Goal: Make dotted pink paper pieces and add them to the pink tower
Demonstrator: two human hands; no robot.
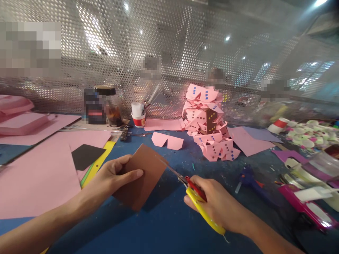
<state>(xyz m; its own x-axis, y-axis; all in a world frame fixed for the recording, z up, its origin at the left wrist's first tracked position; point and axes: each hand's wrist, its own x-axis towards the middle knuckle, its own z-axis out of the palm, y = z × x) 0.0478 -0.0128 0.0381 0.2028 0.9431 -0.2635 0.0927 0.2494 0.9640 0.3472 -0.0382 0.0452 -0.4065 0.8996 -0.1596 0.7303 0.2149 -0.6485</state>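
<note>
My left hand (119, 176) pinches a square of brown card (145, 165) between thumb and fingers, tilted above the blue table. In my right hand (214, 201) is a pair of scissors (198, 203) with yellow and red handles. Their blades point up and left, with the tips at the right edge of the brown card; whether they are cutting into it I cannot tell. Just beyond lies a notched pink paper piece (167, 140). Behind it to the right stands a tall heap of pink cut paper (209, 116), marked with small blue and dark squares.
Pink sheets (34, 173), a black sheet (87, 157) and yellow paper lie at left. A jar (113, 107) and a paper cup (138, 118) stand along the perforated metal screen. At right are a blue glue gun (251, 180), tape rolls and a pile of small pale pieces (312, 134).
</note>
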